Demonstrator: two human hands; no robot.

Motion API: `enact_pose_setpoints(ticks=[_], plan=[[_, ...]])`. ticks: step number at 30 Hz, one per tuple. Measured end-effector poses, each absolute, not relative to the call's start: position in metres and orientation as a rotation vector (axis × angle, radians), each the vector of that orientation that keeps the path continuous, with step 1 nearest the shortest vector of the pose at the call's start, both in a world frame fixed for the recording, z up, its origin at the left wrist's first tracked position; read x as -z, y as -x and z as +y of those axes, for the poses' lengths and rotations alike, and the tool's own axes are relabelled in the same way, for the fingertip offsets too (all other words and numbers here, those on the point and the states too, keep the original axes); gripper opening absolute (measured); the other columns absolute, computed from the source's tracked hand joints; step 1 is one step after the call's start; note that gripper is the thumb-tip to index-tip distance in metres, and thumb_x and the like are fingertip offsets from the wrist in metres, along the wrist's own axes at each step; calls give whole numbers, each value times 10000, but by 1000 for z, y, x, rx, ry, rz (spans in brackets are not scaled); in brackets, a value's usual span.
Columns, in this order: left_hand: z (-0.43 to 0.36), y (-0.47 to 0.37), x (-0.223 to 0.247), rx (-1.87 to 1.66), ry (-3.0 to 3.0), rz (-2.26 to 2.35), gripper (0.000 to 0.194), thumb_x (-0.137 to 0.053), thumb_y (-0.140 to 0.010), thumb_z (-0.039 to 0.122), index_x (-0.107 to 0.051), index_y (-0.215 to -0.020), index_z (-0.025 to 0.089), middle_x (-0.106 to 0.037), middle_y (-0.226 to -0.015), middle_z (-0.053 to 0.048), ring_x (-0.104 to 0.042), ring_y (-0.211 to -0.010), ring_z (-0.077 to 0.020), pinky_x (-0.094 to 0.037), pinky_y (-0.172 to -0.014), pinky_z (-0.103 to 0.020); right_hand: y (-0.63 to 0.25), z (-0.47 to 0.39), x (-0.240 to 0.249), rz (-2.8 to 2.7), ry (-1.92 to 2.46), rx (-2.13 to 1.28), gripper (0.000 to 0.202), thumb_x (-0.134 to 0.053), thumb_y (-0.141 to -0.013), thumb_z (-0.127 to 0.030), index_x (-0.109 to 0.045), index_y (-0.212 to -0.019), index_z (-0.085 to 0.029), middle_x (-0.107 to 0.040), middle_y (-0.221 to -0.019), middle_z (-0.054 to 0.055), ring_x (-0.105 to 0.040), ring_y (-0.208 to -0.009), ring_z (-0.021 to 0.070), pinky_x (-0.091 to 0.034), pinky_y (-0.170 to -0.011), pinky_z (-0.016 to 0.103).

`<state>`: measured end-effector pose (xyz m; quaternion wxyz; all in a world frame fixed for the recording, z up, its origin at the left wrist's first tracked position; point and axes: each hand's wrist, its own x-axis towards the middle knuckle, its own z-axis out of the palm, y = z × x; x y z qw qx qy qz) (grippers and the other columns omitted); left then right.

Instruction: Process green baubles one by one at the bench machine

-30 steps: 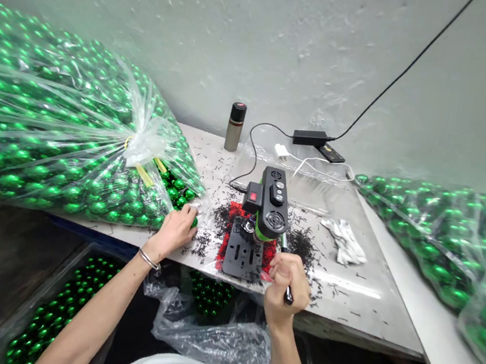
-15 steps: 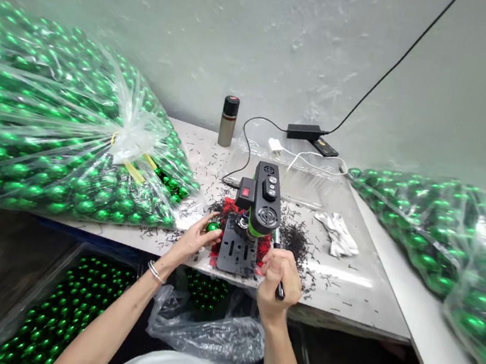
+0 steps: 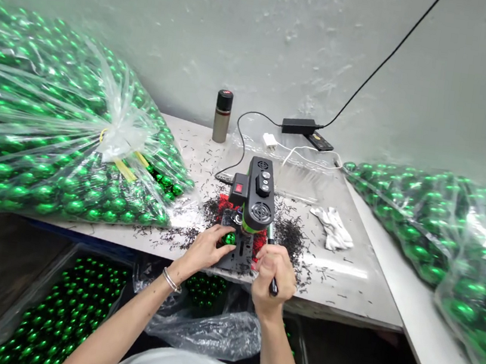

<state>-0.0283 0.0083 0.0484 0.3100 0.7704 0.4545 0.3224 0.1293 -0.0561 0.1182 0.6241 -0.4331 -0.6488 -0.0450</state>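
Between the thumb and fingers of my left hand (image 3: 206, 248) is a shiny green ball (image 3: 229, 238), held over the black slotted base plate (image 3: 238, 260). The black machine (image 3: 261, 193), with a red switch and round vents, stands above the back of that plate. My right hand (image 3: 275, 276) is wrapped round a black lever handle (image 3: 273, 287) at the machine's right side. Red material (image 3: 225, 202) shows around the base, with many small black bits (image 3: 288, 236) scattered about it.
Large clear bags of green balls lie at left (image 3: 50, 137) and right (image 3: 439, 233). A bottle (image 3: 222, 116), power adapter (image 3: 298, 126), clear plastic trays (image 3: 297, 180) and white gloves (image 3: 333, 228) are on the table (image 3: 346, 287). Below its edge is a bin of green balls (image 3: 67, 302).
My left hand has moved right with the green ball, from beside the base plate to over it. My right hand stays on the lever handle. The view has shifted slightly.
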Motion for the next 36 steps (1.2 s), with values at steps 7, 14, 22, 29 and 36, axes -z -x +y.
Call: enact_pose_setpoints(ticks=[7,14,22,29,36], plan=[[16,18,-47,-740,-2143,1218,364,-697,-882,445,-734,-1148,200,-689,-972,-78,-681,-829,-231,-554,-784,-342,-129,-56,-117,-1495,990,110,286,-447,-941,-77,-479,-695,-221,-538,-642,-20,-555,-632,128,-429,-574,264],[17,12,-33,-873,-2186,1224,346,-706,-884,488,-752,-1099,220,-718,-1051,-86,-643,-995,-269,-487,-913,-417,-128,-57,-116,-1485,1002,95,272,-450,-944,-95,-503,-707,-218,-567,-674,-4,-550,-615,131,-434,-562,277],[13,11,-22,-934,-2156,1229,330,-724,-881,470,-742,-1113,236,-717,-1045,-72,-620,-1006,-264,-453,-919,-419,-130,-55,-77,-1503,985,155,322,-367,-1022,-219,-463,-714,-228,-548,-694,-14,-527,-608,121,-512,-686,319],[13,9,-23,-934,-2169,1233,324,-741,-872,460,-739,-1099,229,-717,-1026,-69,-614,-990,-262,-441,-907,-415,-130,-50,-41,-1426,951,187,338,-332,-1042,-286,-450,-729,-232,-542,-723,-34,-531,-592,106,-557,-777,349],[11,7,-22,-987,-2181,1234,319,-764,-858,433,-738,-1085,211,-716,-1008,-74,-620,-974,-262,-455,-882,-401,-132,-49,-37,-1467,981,203,326,-298,-1051,-291,-432,-759,-236,-540,-737,-32,-558,-617,102,-557,-765,334]])
